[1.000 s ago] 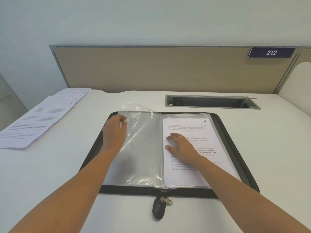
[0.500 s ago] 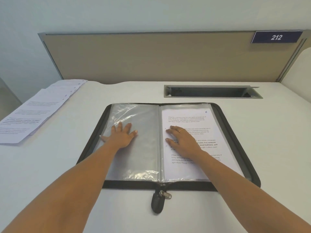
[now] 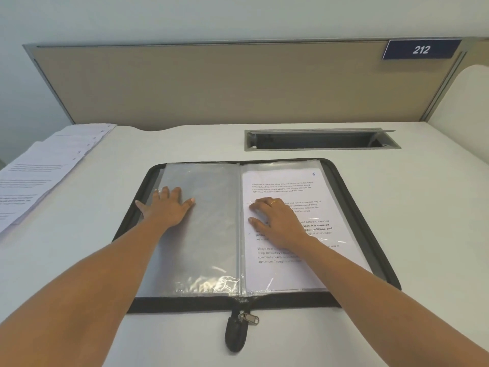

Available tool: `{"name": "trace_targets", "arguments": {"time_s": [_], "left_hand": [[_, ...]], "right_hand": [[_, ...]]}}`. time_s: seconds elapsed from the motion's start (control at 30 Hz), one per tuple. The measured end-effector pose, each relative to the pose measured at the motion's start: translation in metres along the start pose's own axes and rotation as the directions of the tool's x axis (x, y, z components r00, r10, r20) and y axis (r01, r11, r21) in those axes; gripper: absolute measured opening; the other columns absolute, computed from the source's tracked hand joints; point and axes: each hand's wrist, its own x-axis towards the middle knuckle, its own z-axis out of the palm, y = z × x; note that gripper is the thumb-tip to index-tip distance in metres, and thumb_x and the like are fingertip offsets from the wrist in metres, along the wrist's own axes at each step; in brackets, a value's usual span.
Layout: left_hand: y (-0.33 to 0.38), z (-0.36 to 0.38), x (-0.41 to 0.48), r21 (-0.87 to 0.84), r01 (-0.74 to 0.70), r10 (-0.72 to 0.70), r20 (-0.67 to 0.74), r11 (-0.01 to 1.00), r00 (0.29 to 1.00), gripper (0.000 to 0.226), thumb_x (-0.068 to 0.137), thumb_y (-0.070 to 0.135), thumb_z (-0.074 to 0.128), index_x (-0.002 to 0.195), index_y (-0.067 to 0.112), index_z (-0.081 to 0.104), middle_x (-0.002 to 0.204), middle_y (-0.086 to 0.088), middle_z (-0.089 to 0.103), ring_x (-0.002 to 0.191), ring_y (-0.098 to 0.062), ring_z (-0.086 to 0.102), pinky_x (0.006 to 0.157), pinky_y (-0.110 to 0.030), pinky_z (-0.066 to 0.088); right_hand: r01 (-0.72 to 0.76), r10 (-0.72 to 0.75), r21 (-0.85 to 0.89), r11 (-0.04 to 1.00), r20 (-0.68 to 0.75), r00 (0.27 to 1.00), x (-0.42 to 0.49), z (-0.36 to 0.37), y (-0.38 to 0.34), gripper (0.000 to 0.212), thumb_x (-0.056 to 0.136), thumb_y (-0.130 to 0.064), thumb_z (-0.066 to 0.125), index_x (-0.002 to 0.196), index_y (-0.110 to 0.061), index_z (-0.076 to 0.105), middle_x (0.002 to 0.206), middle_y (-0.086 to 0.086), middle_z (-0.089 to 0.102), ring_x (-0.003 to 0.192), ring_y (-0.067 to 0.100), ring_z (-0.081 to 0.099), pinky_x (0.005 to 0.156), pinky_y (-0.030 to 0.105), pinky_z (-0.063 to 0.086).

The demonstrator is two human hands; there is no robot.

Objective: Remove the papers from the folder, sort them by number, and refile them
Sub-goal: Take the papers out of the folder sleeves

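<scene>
A black zip folder point(image 3: 370, 250) lies open on the white desk in front of me. Its left side shows an empty clear plastic sleeve point(image 3: 211, 234), and my left hand point(image 3: 169, 207) presses flat on it with fingers spread. The right sleeve holds a printed page numbered 6 point(image 3: 296, 186). My right hand point(image 3: 275, 221) rests on that page with fingers stretched out, a ring on one finger. Several loose printed sheets point(image 3: 39, 176) lie fanned out at the far left of the desk.
A grey cable slot point(image 3: 322, 140) is sunk into the desk behind the folder. A beige partition point(image 3: 225, 83) with a blue "212" sign point(image 3: 420, 49) closes the back. The folder's zip pull point(image 3: 248, 319) hangs toward me.
My left hand let go of the raised plastic sleeve, laid it down and now presses flat on it, a little further left. My right hand stayed on page 6.
</scene>
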Motion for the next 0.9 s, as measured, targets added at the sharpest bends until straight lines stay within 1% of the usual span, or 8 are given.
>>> {"name": "trace_targets", "arguments": {"time_s": [0.07, 0.17, 0.27, 0.37, 0.57, 0.7, 0.8, 0.9], "left_hand": [[0.013, 0.0, 0.004, -0.014, -0.024, 0.023, -0.035, 1.0, 0.999, 0.067, 0.094, 0.061, 0.02, 0.15, 0.025, 0.011, 0.159, -0.002, 0.001, 0.146, -0.024, -0.001, 0.111, -0.064, 0.002], [0.043, 0.001, 0.007, -0.092, -0.118, 0.106, -0.126, 0.989, 0.986, 0.063, 0.097, 0.055, 0.027, 0.149, 0.021, 0.019, 0.158, -0.004, 0.009, 0.146, -0.02, 0.006, 0.113, -0.058, 0.007], [0.083, 0.004, 0.005, -0.177, -0.286, 0.254, -0.184, 0.942, 0.95, 0.058, 0.097, 0.048, 0.035, 0.146, 0.018, 0.026, 0.157, -0.003, 0.015, 0.145, -0.016, 0.01, 0.114, -0.051, 0.007], [0.117, 0.009, 0.006, -0.15, -0.423, 0.399, -0.165, 0.894, 0.902, 0.056, 0.099, 0.044, 0.033, 0.147, 0.015, 0.024, 0.158, -0.003, 0.013, 0.146, -0.015, 0.006, 0.116, -0.045, 0.004], [0.146, 0.021, 0.023, -0.11, -0.465, 0.453, -0.113, 0.879, 0.884, 0.055, 0.102, 0.035, 0.026, 0.149, 0.008, 0.016, 0.158, -0.008, 0.01, 0.146, -0.021, 0.003, 0.117, -0.039, 0.004], [0.149, 0.028, 0.025, -0.124, -0.474, 0.453, -0.164, 0.872, 0.876, 0.055, 0.102, 0.036, 0.027, 0.15, 0.011, 0.015, 0.158, -0.006, 0.012, 0.146, -0.018, 0.004, 0.117, -0.035, 0.001], [0.147, 0.032, 0.025, -0.179, -0.484, 0.441, -0.231, 0.857, 0.867, 0.054, 0.102, 0.036, 0.03, 0.149, 0.013, 0.022, 0.157, -0.004, 0.018, 0.145, -0.016, 0.009, 0.117, -0.032, 0.002], [0.146, 0.034, 0.023, -0.205, -0.488, 0.428, -0.277, 0.848, 0.86, 0.051, 0.101, 0.034, 0.034, 0.147, 0.013, 0.027, 0.155, -0.006, 0.024, 0.144, -0.017, 0.014, 0.118, -0.032, 0.006]], "right_hand": [[0.001, -0.001, 0.004, 1.0, -0.03, 1.0, 0.006, -0.004, 0.006, 0.032, 0.095, -0.037, 0.049, 0.12, -0.019, 0.057, 0.125, -0.003, 0.054, 0.113, 0.019, 0.046, 0.091, 0.031, 0.033], [-0.029, 0.028, -0.013, 1.0, -0.041, 0.999, 0.018, -0.013, 0.02, 0.028, 0.095, -0.029, 0.048, 0.116, -0.014, 0.059, 0.12, 0.001, 0.056, 0.11, 0.022, 0.048, 0.091, 0.034, 0.036], [-0.105, 0.103, -0.084, 0.991, -0.027, 0.994, 0.033, -0.027, 0.041, 0.03, 0.095, -0.026, 0.046, 0.12, -0.012, 0.056, 0.126, 0.004, 0.054, 0.115, 0.023, 0.047, 0.095, 0.036, 0.037], [-0.222, 0.223, -0.104, 0.97, -0.002, 0.975, 0.049, -0.043, 0.067, 0.039, 0.092, -0.033, 0.052, 0.126, -0.013, 0.051, 0.137, 0.004, 0.045, 0.125, 0.023, 0.041, 0.102, 0.037, 0.035], [-0.423, 0.426, -0.063, 0.904, 0.027, 0.905, 0.072, -0.071, 0.108, 0.06, 0.093, -0.034, 0.054, 0.143, -0.009, 0.033, 0.153, 0.008, 0.026, 0.14, 0.025, 0.026, 0.113, 0.04, 0.025], [-0.402, 0.405, -0.061, 0.914, 0.055, 0.913, 0.073, -0.075, 0.116, 0.057, 0.094, -0.033, 0.053, 0.144, -0.014, 0.034, 0.147, 0.009, 0.039, 0.131, 0.027, 0.041, 0.112, 0.042, 0.026], [-0.342, 0.341, -0.013, 0.94, -0.021, 0.94, 0.073, -0.074, 0.114, 0.049, 0.093, -0.026, 0.057, 0.138, -0.014, 0.044, 0.133, 0.005, 0.056, 0.121, 0.024, 0.05, 0.112, 0.036, 0.026], [-0.29, 0.284, -0.049, 0.956, -0.096, 0.954, 0.077, -0.075, 0.112, 0.043, 0.089, -0.022, 0.062, 0.131, -0.017, 0.052, 0.116, 0.0, 0.065, 0.111, 0.022, 0.054, 0.112, 0.039, 0.026]]}}
